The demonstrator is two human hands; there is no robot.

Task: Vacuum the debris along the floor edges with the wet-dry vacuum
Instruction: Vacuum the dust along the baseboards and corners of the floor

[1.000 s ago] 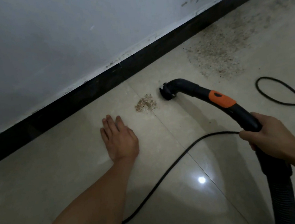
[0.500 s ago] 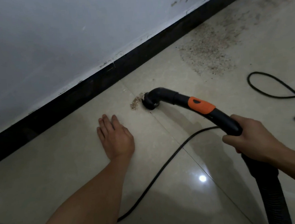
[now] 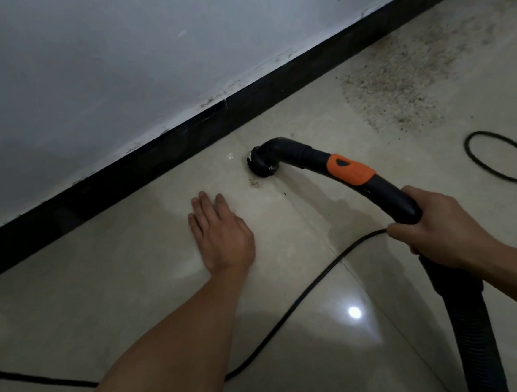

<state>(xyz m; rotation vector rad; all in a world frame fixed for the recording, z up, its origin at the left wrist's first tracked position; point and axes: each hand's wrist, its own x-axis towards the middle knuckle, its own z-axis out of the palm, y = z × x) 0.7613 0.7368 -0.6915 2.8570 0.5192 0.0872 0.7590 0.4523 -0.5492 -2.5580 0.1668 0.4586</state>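
My right hand gripped the curved black vacuum wand; my left hand lay flat, fingers straight, on the glossy tiled floor near gritty crumbs.

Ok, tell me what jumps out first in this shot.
The black vacuum nozzle sits on the floor near the dark baseboard, its wand gripped by the right hand. The left hand lies flat beside it. A broad debris patch spreads along the baseboard at upper right.

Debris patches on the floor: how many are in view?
2: small crumbs just beside the nozzle, a wide spread along the baseboard far right. More may lie off-frame.
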